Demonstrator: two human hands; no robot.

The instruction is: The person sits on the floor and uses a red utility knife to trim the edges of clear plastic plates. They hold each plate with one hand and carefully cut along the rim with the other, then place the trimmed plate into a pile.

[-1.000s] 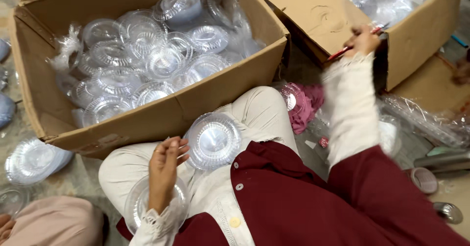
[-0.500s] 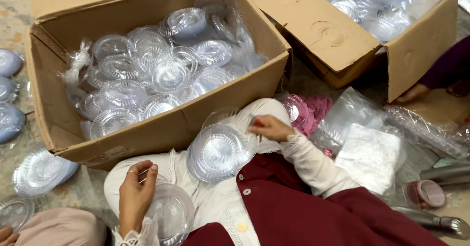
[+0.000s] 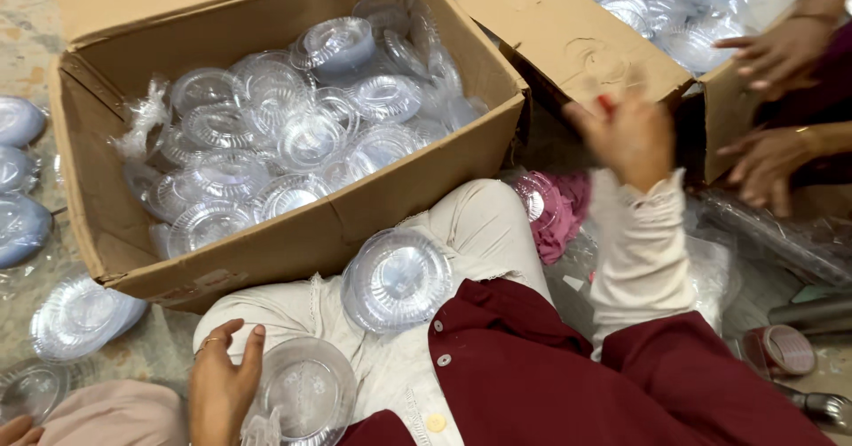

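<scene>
Two open cardboard boxes are in view: the large box (image 3: 293,233) in the middle and a second box (image 3: 577,38) to its right. Inside the large box lie clear plastic lids (image 3: 266,135), loose and overlapping, well over a dozen; an exact count cannot be made. The second box holds more of the same, also too heaped to count. In front of the large box, two lid stacks rest on the lap: one (image 3: 397,279) just before its front wall, one (image 3: 306,391) nearer the left hand (image 3: 222,384). Left of the large box are at least four more stacks (image 3: 75,313). Four hands show: the person's left and right hand (image 3: 626,135), plus two of a co-worker (image 3: 772,109). Right of the large box, low down, lies one tape roll (image 3: 781,350).
</scene>
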